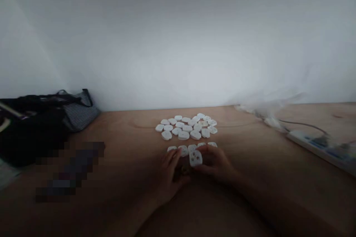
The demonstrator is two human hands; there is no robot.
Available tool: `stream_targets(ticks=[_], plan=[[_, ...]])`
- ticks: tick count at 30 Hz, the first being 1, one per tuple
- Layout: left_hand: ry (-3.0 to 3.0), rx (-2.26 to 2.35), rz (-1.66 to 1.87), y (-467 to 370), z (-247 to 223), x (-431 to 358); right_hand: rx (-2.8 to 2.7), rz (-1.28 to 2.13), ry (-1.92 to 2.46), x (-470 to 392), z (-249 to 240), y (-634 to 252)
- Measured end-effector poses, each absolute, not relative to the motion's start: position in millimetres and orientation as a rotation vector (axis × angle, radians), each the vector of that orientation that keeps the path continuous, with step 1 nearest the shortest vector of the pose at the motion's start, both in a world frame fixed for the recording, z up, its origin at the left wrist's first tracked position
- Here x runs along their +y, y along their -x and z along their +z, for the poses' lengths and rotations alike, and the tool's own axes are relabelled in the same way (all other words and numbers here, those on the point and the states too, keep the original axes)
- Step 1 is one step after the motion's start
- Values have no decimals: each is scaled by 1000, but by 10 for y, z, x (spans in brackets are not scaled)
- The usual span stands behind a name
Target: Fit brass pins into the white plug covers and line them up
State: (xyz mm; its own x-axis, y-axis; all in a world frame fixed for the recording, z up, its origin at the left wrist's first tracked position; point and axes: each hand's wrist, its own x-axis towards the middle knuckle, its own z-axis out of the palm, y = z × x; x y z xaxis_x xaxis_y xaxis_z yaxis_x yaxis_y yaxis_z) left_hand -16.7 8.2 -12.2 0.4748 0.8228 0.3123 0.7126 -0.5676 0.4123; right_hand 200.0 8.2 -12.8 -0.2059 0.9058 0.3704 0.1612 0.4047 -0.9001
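My right hand point(218, 164) grips a white rounded-square plastic piece point(195, 158) between thumb and fingers; several small dark spots show on its face. My left hand point(172, 177) is open, thumb and fingers apart. Its fingertips are close to another white piece point(183, 150) in a short row just beyond the hands; whether they touch it I cannot tell. A small brownish thing point(184, 170) lies between the hands, too dim to name. Farther back, several similar white pieces point(183, 135) lie in a loose cluster on the wooden table point(133, 137).
A black bag point(36, 126) with a striped grey part sits at the left. Nearer, a dark pixelated object point(72, 170) lies on the table. At right are a white power strip point(311, 144) with a cable and a clear plastic bag point(272, 107), before a pale wall point(178, 44).
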Motion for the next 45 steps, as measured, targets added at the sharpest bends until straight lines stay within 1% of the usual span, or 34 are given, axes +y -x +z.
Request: stream_targets(ticks=[4, 6, 9, 13, 17, 21, 25, 29, 34, 38, 45], plan=[[-2543, 1483, 504, 173, -127, 15, -1666, 758, 1085, 247, -99, -2045], [-2604, 1488, 479, 165, -107, -23, -1694, 672, 1145, 340, -54, -1990], [-2685, 1469, 553, 140, -68, -92, -1786, 570, 1219, 493, 63, -1800], [-2699, 1399, 686, 114, -36, -172, -1981, 548, 1277, 687, 196, -1433], [-2735, 1346, 691, 114, -28, -199, -2086, 546, 1287, 772, 177, -1115], [-2734, 1323, 712, 113, -14, -203, -2142, 515, 1278, 736, 130, -992], [-2712, 1274, 835, 121, -1, -159, -2123, 455, 1285, 685, 160, -1172], [-2635, 1325, 941, 178, -15, -42, -2096, 389, 1316, 563, 154, -1607], [-2608, 1268, 775, 260, -87, 83, -2237, 325, 1244, 199, 90, -2059], [-2598, 1233, 631, 276, -131, 113, -2389, 264, 1221, -11, 95, -2127], [-2505, 1171, 769, 254, -55, 63, -2379, 260, 1283, -28, 54, -2035]])
